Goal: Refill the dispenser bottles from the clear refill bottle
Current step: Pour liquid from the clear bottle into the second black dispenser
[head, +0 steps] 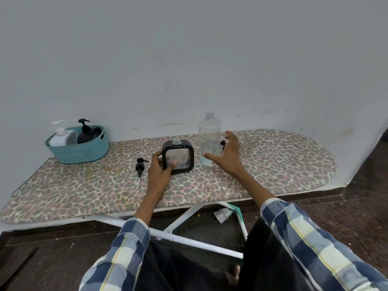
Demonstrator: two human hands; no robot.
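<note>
At frame centre my left hand (160, 168) grips the square dispenser bottle (178, 157); my right hand (227, 155), spread wide, is beside the clear refill bottle (210, 139).

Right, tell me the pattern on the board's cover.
The cover has a leopard-style spot print, grey-brown blotches with pink on cream; the head view shows it.

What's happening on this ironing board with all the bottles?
A person is refilling soap dispensers. The left hand grips a square black-framed dispenser, its neck open and its pump lying beside it on the board. The right hand is open beside the uncapped clear refill bottle, which holds a little liquid. Two more dispensers wait in a teal basket.
</note>
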